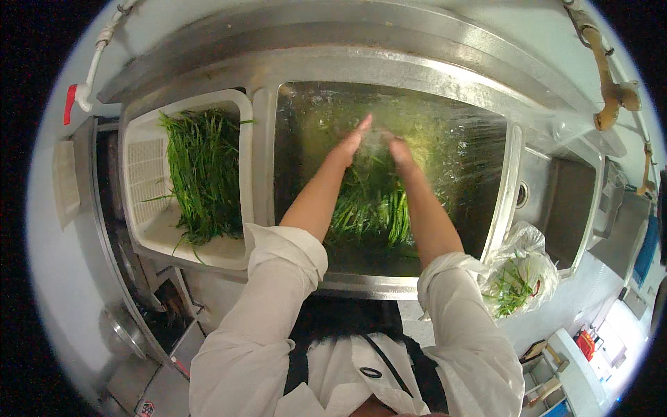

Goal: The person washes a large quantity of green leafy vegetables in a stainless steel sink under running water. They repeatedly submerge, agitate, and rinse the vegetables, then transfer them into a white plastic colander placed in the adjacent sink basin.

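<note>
A water-filled steel sink [299, 262] lies in front of me, with a bundle of long, thin greens that look like garlic chives [375, 212] in the water. Both my arms reach over them to the far side. My left hand [356, 142] has its fingers stretched out, seen edge-on at the water. Facing it, a short gap away, is my right hand [401, 151], its fingers smeared by motion and spray. Neither hand shows anything held. To the left, a white plastic basket [144, 226] carries a large heap of similar greens [205, 174].
Streaks of spray cross the sink's right side. Beyond its right rim is a second steel basin [545, 182] with a drain. A clear plastic bag [531, 243] with green scraps sits by the near right corner. Pipes run along the wall, one with a red-handled tap [70, 104].
</note>
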